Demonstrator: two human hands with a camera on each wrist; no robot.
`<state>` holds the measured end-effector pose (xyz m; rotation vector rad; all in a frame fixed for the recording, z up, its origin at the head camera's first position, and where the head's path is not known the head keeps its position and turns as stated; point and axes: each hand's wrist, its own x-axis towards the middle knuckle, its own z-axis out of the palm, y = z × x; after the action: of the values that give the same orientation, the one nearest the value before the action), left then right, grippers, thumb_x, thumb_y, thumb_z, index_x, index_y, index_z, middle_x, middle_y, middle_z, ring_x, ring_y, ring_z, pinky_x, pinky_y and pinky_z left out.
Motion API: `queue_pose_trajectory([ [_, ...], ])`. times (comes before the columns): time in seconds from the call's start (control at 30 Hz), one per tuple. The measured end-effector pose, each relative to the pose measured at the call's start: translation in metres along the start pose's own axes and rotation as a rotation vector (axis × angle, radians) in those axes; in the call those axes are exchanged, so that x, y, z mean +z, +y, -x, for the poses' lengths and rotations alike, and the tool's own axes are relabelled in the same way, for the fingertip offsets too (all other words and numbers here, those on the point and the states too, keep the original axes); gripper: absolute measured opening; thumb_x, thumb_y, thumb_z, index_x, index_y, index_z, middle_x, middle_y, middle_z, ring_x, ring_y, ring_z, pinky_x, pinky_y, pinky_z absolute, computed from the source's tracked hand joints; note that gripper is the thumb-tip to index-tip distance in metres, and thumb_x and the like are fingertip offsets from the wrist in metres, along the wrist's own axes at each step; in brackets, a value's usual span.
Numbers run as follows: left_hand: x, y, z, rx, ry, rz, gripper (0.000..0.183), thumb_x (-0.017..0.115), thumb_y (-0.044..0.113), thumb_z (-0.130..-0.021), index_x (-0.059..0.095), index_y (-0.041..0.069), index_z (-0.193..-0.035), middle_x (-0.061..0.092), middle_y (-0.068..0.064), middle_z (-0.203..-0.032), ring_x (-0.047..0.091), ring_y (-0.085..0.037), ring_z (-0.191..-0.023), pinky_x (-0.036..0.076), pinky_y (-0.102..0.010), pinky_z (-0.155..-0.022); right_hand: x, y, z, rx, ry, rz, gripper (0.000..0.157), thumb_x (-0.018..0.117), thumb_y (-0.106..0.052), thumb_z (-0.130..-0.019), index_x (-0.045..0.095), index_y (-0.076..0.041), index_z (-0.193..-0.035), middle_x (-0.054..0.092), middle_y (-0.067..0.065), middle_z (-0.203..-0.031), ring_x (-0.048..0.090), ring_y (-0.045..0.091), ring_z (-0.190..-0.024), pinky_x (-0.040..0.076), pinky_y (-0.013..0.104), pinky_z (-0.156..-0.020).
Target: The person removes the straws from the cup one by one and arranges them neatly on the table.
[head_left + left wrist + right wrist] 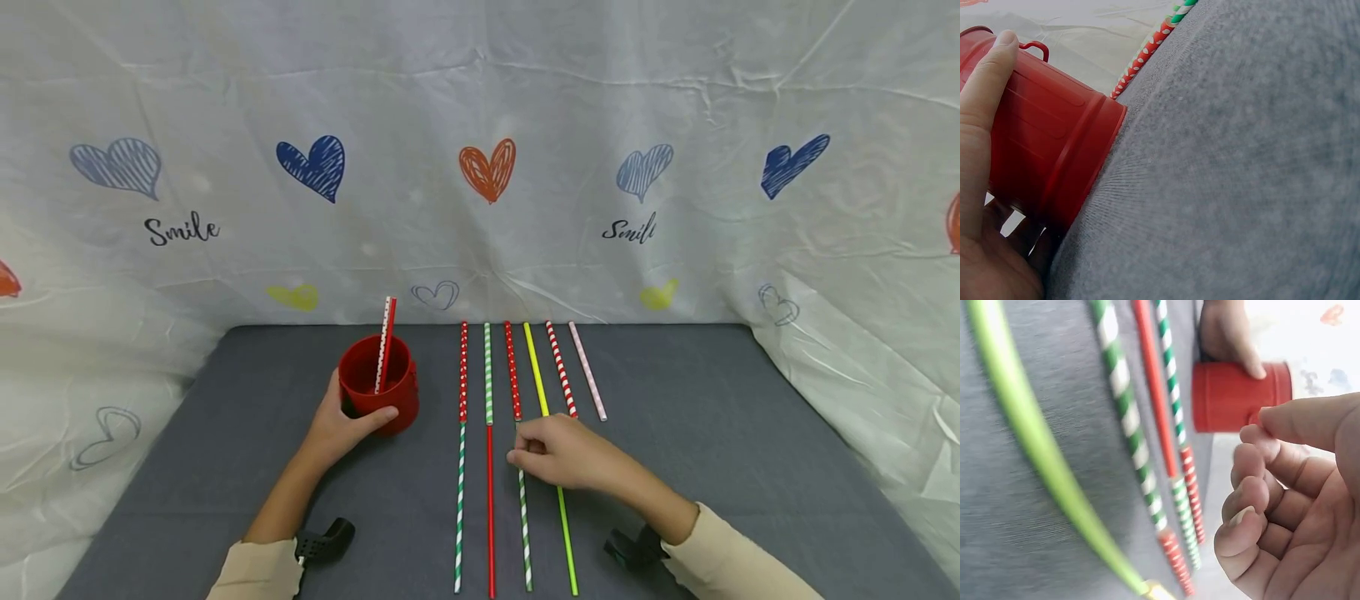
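Note:
My left hand (pixel 341 421) grips a small red metal pail (pixel 405 400) on the grey table, thumb across its near side and fingers round its far side. Two paper straws stand leaning in it: a white one with red dots (pixel 383 346) and a plain red one (pixel 392 329). With fingers loosely curled and nothing between them, my right hand (pixel 566 450) hovers over the straw rows. Beneath it lie a green-striped straw (pixel 525 525) and a lime green straw (pixel 566 533); the hand partly hides both.
Left of the right hand lie another green-striped straw (pixel 460 508) and a red straw (pixel 491 508). The back row holds several straws, among them yellow (pixel 536 367), red-striped (pixel 561 367) and pink (pixel 588 371) ones. A white heart-printed cloth (pixel 420 100) hangs behind the table.

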<state>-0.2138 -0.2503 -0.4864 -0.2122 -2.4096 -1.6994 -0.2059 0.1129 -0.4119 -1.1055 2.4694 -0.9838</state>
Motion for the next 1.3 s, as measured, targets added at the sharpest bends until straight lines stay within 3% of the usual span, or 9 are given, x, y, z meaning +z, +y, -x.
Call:
queue_pose_trajectory([
  [0.37, 0.000, -0.002, -0.001, 0.007, -0.002, 0.015, 0.095, 0.084, 0.013, -0.082, 0.023, 0.015, -0.156, 0.041, -0.003, -0.148, 0.039, -0.019, -0.128, 0.050, -0.042, -0.090, -0.016, -0.026, -0.044, -0.115, 0.020, 0.116, 0.006, 0.065, -0.008, -0.093, 0.070, -0.012, -0.090, 0.058, -0.013, -0.070, 0.050, 0.004, -0.059, 0.046, 0.026, -0.059],
  [0.53, 0.001, -0.003, -0.001, 0.013, 0.005, 0.012, 0.092, 0.084, 0.015, -0.082, 0.026, 0.014, -0.154, 0.043, -0.002, -0.146, 0.041, -0.018, -0.127, 0.049, -0.042, -0.093, -0.018, -0.035, -0.066, -0.133, 0.044, 0.110, 0.008, 0.066, -0.009, -0.094, 0.072, -0.009, -0.099, 0.061, -0.012, -0.074, 0.052, 0.008, -0.059, 0.046, 0.026, -0.060],
  [0.83, 0.001, -0.002, -0.001, 0.017, 0.014, -0.004, 0.092, 0.084, 0.016, -0.082, 0.025, 0.010, -0.153, 0.042, -0.008, -0.146, 0.042, -0.024, -0.126, 0.046, -0.045, -0.095, -0.009, -0.046, -0.107, -0.166, 0.143, 0.202, 0.017, 0.066, -0.016, -0.096, 0.072, -0.007, -0.109, 0.063, -0.009, -0.075, 0.055, 0.003, -0.063, 0.048, 0.026, -0.062],
  [1.0, 0.000, -0.002, -0.002, 0.023, 0.011, 0.000, 0.092, 0.082, 0.014, -0.084, 0.024, 0.009, -0.154, 0.041, -0.010, -0.147, 0.042, -0.026, -0.127, 0.044, -0.049, -0.097, -0.003, -0.053, -0.133, -0.157, 0.157, 0.185, 0.018, 0.064, -0.017, -0.097, 0.071, -0.006, -0.110, 0.061, -0.006, -0.072, 0.053, 0.007, -0.061, 0.045, 0.024, -0.057],
  [1.3, 0.001, 0.000, -0.002, -0.037, 0.000, -0.003, 0.092, 0.083, 0.022, -0.084, 0.023, 0.011, -0.153, 0.040, -0.007, -0.146, 0.041, -0.024, -0.127, 0.044, -0.051, -0.097, -0.001, -0.070, -0.165, -0.108, 0.190, 0.171, 0.015, 0.064, -0.014, -0.097, 0.072, -0.007, -0.107, 0.056, -0.002, -0.066, 0.049, 0.011, -0.056, 0.040, 0.023, -0.051],
])
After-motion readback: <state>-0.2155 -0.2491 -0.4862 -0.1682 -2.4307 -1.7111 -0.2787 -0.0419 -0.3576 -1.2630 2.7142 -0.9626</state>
